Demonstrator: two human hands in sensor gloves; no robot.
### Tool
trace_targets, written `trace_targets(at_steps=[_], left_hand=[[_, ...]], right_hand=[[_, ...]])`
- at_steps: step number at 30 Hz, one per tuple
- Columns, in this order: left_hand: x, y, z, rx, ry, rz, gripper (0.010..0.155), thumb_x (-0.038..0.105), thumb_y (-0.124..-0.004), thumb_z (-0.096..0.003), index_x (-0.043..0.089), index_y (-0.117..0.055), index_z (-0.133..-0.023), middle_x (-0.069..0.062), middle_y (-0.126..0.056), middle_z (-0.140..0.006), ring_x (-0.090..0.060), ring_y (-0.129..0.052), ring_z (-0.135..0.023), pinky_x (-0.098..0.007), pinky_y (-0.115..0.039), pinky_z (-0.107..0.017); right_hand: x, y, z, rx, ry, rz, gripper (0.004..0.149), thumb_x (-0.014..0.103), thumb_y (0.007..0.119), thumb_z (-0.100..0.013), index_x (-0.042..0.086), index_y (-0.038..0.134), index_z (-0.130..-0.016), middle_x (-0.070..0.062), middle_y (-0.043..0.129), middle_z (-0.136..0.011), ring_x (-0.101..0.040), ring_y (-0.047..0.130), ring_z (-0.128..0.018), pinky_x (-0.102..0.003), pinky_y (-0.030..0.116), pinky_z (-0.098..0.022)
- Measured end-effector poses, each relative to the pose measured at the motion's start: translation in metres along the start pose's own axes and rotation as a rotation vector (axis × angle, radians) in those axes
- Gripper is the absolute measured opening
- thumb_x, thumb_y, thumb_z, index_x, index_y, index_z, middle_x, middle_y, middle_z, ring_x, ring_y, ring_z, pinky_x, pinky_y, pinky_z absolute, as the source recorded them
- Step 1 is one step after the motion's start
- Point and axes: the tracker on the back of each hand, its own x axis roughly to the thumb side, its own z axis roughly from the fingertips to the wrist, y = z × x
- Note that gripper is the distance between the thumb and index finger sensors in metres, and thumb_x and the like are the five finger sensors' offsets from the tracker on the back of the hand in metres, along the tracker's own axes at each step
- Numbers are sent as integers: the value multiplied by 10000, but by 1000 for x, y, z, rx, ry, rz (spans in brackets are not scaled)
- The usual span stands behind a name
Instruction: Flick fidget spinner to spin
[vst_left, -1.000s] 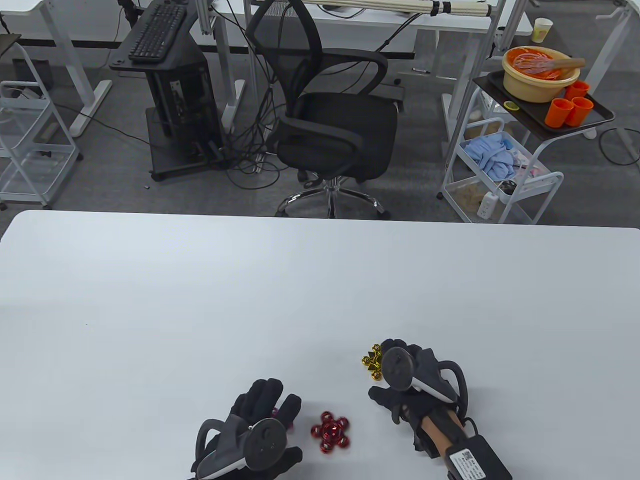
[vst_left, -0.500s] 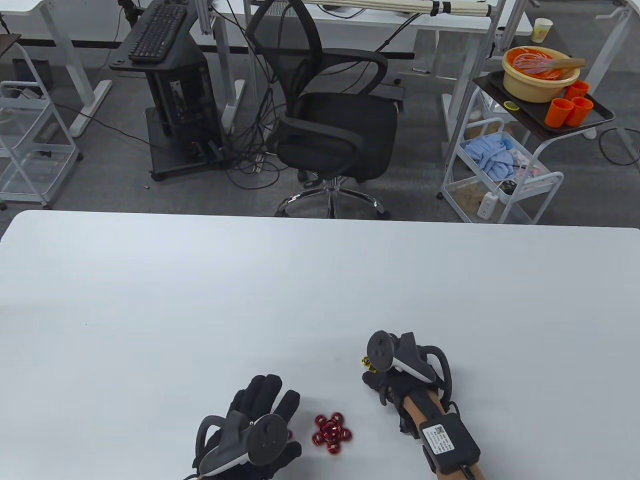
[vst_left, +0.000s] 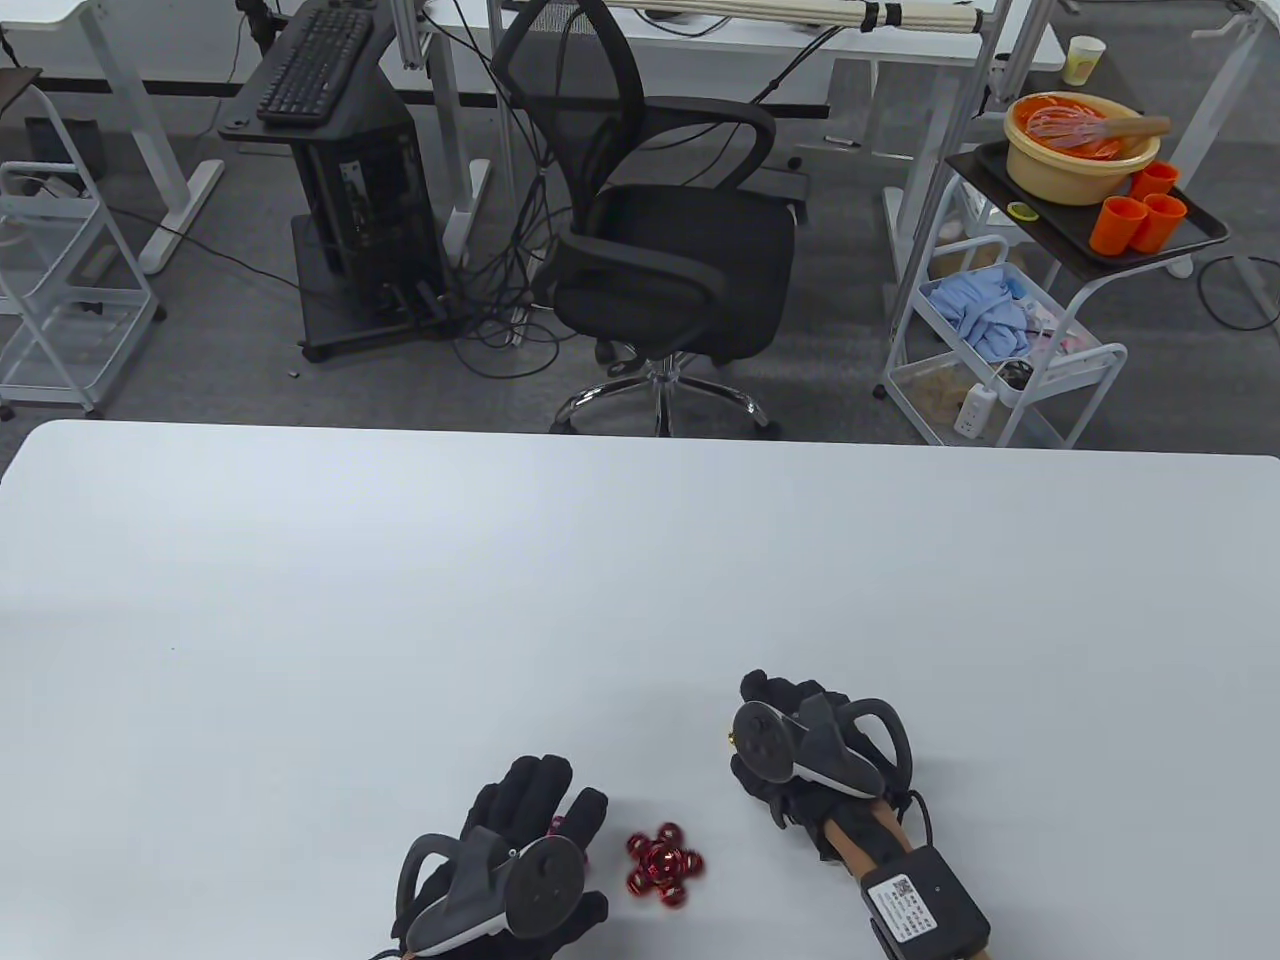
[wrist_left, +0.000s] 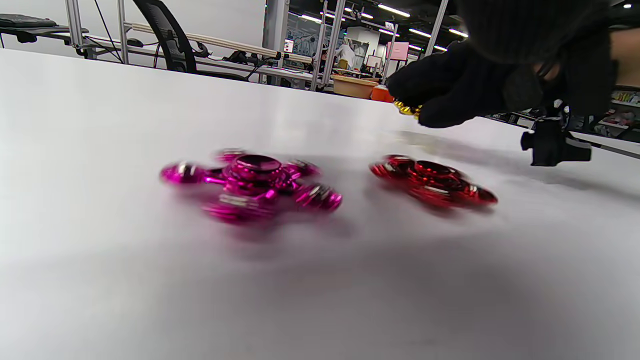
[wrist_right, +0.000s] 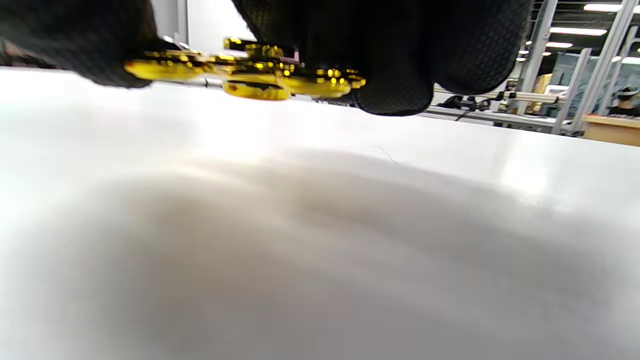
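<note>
Since half a second ago, my right hand (vst_left: 800, 745) has dropped lower over the gold fidget spinner (wrist_right: 245, 70), now almost hidden in the table view.

Nearest me, my left hand (vst_left: 520, 850) hovers with fingers spread over the magenta fidget spinner (wrist_left: 250, 185), gripping nothing. Just beside it, the red fidget spinner (vst_left: 663, 865) lies flat on the white table (vst_left: 400, 600), arms blurred.

Farther out, my right hand pinches the gold spinner, held level, disc horizontal, clear of the table. Only the right wrist view shows this; only the left wrist view shows the magenta spinner whole.
</note>
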Motion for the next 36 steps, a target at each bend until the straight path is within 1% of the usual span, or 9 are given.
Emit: trace_targets(at_steps=[4,8,11,18,19,30,36], left_hand=[[1,0,-1,-10,-1,3,792,606,-674,-384,269,-310,-1001,-156,-106,-1104,-426,-197,-1031,-623,-318,-746],[2,0,-1,-13,-1,0,790,606,-674,-384,269,-313,-1001,-158,-110,-1104,-427,-200,-1030,-624,-320,-745],[3,-1,-2,-19,-2,-5,791,607,-673,-384,266,-314,-1001,-158,-112,-1104,-429,-202,-1029,-624,-322,-744],[3,-1,-2,-29,2,-11,790,606,-673,-383,264,-319,-1000,-161,-119,-1104,-429,-208,-1028,-623,-328,-742],[3,-1,-2,-30,2,-11,790,606,-673,-383,264,-319,-1000,-160,-119,-1104,-430,-208,-1028,-624,-328,-742],[5,-3,-3,-58,2,-25,788,607,-671,-383,264,-322,-1000,-162,-122,-1104,-431,-212,-1027,-623,-329,-741],[6,-4,-3,-66,2,-27,786,607,-671,-383,263,-325,-999,-162,-130,-1105,-431,-217,-1027,-623,-332,-740]], right_hand=[[6,-5,27,-10,-76,-1,783,549,778,-389,97,507,-969,-197,679,-974,-475,780,-812,-617,691,-622],[18,-1,51,0,-151,2,781,545,777,-392,99,503,-971,-196,671,-980,-477,772,-820,-618,685,-626],[27,5,62,12,-188,32,783,544,776,-393,101,495,-974,-194,664,-986,-476,766,-829,-617,681,-630],[33,22,73,67,-225,64,780,538,777,-395,104,489,-976,-190,657,-993,-478,758,-841,-617,677,-635],[34,22,73,82,-224,70,780,538,776,-398,106,484,-978,-189,651,-997,-476,753,-848,-618,673,-639],[40,24,74,100,-260,109,782,543,768,-413,115,457,-989,-174,628,-1017,-460,730,-881,-615,652,-660],[40,24,76,132,-255,105,777,541,743,-427,122,422,-998,-170,582,-1040,-459,680,-914,-627,618,-676]])
